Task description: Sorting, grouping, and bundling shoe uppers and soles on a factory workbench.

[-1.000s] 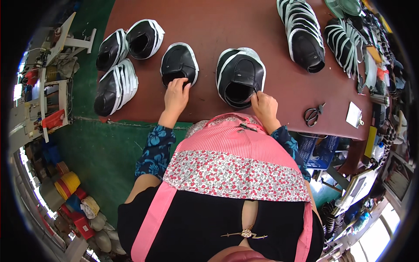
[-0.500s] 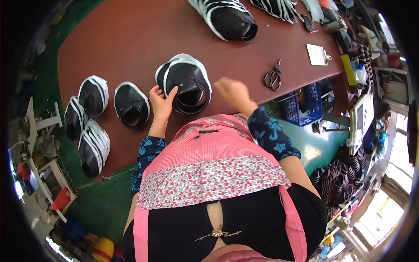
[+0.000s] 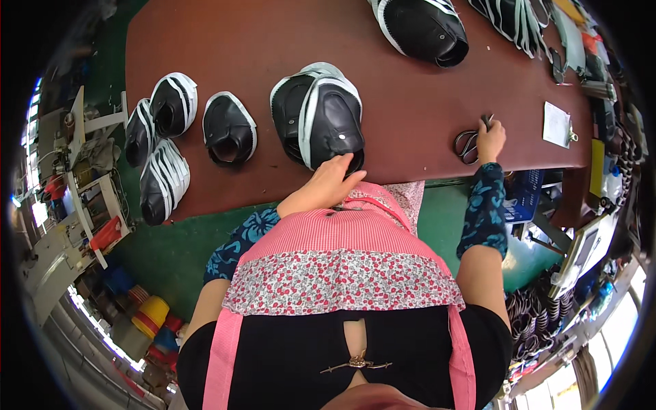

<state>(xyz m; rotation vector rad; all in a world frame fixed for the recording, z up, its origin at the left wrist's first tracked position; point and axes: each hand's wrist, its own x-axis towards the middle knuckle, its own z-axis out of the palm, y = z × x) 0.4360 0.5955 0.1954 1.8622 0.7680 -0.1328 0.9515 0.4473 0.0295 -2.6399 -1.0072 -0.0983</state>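
Note:
Two stacked black leather shoe uppers with white edging stand before me on the table; the nearer upper (image 3: 333,116) overlaps the other upper (image 3: 290,109). My left hand (image 3: 324,183) is at the collar of the nearer one, its fingers closed at the rim and the thumb on the near side. The inside of the opening is partly hidden by the fingers. Further right, my right hand (image 3: 490,142) is closed round the blade end of a pair of scissors (image 3: 467,147). Their black loop handles lie to the left of the hand, and a dark tip sticks out beyond the fingers.
A single upper (image 3: 229,126) and a cluster of uppers (image 3: 164,178) lie on the left of the brown table (image 3: 225,41). More uppers (image 3: 420,31) are at the far edge. A clipboard (image 3: 557,125) lies at right, above a blue crate (image 3: 523,195).
My right hand has moved right onto the scissors. My left hand has shifted from the stack's left side to the near upper's collar. The nearer upper now sits turned and offset rightward.

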